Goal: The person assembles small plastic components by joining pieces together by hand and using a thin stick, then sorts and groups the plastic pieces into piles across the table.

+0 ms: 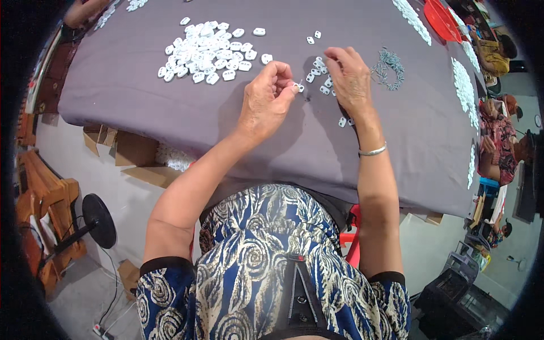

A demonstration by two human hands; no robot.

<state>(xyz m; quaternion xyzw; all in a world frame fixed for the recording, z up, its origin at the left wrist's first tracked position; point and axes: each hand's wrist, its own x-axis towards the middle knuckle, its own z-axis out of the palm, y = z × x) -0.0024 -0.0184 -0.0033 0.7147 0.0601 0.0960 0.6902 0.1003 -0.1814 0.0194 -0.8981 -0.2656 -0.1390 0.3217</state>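
- Left hand (265, 102), frame centre: fingers pinched on a small white plastic piece (298, 87) just above the grey surface (141, 96).
- Right hand (350, 79), fingers curled down onto loose white pieces (323, 82); grip unclear.
- Big white pile (207, 52) upper left; metal springs (388, 68) right.

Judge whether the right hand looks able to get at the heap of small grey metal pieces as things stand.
Probably yes: the right hand rests just left of the grey metal pieces, with only bare grey cloth between them.
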